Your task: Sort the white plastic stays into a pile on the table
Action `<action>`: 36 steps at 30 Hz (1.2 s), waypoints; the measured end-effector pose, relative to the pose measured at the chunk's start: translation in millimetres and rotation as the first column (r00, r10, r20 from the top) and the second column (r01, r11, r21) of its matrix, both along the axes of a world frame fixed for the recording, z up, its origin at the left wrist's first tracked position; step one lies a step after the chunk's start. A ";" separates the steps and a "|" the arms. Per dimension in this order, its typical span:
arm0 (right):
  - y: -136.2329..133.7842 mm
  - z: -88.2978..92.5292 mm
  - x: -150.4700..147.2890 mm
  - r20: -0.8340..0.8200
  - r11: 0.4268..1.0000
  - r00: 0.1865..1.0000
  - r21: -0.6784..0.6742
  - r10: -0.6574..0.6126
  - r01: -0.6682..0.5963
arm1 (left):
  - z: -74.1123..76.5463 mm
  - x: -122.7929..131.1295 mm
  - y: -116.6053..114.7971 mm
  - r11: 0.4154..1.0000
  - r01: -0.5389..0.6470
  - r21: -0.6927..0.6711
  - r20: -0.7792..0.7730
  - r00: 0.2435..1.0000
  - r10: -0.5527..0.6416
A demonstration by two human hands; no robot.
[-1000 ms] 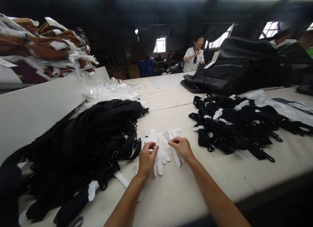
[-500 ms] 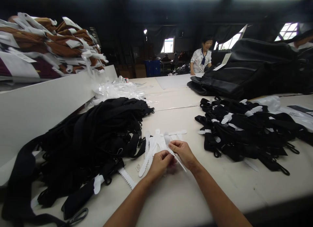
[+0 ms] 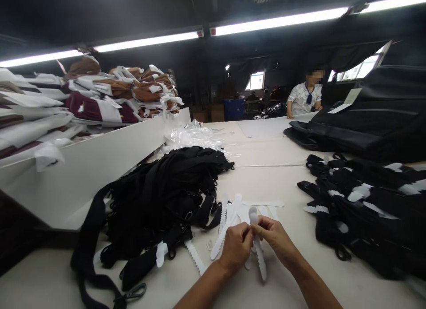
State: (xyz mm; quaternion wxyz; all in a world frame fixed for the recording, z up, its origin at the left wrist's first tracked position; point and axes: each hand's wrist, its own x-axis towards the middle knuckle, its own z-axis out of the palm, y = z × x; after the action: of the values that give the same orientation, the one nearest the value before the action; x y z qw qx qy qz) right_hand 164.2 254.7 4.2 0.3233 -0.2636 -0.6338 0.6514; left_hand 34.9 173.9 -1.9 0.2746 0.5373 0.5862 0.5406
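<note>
Between my hands, close to the table top, is a white strip (image 3: 259,258) with toothed edges and a rounded end. My left hand (image 3: 235,244) is closed, its fingertips pinching the strip's middle from the left. My right hand (image 3: 275,239) pinches the same strip from the right, thumb and forefinger near its upper part. My fingers hide some of the strip. More loose white toothed strips (image 3: 222,235) lie in a fan just beyond my hands. A heap of black webbing straps (image 3: 159,189) sits to the left, with one white strip (image 3: 196,257) lying by its edge.
At right lies a second pile of black straps (image 3: 359,215) wrapped with white strips. Behind it are large black bags (image 3: 372,113). Clear plastic bags (image 3: 193,136) lie at the far left, beside a white partition (image 3: 89,167) with wrapped brown goods behind. A person (image 3: 304,98) stands across the table.
The view has swung left and tilted up. The strip in my hands has turned from slanting to nearly upright in the picture; both hands keep pinching it.
</note>
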 end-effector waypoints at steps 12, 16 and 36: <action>3.3 -2.6 -0.7 0.126 0.952 0.961 0.219 -0.245 0.214 | -11.3 0.6 6.7 0.994 0.073 -0.086 0.132 0.989 -0.062; 20.6 -9.1 10.5 0.206 0.838 0.842 0.365 -0.498 0.406 | -12.0 -9.9 11.5 0.996 0.027 -0.090 0.068 0.997 -0.021; -16.0 -10.1 3.0 0.223 0.797 0.844 0.509 -0.487 0.326 | 16.3 -128.2 -142.3 0.876 -0.434 0.209 -0.508 0.717 0.477</action>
State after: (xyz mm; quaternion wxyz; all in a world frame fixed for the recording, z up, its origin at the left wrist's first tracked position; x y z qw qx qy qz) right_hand 167.2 238.7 -5.9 0.3942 -0.4222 -0.7406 0.3434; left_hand -93.3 31.6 14.4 -0.0656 0.5174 0.7326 0.4373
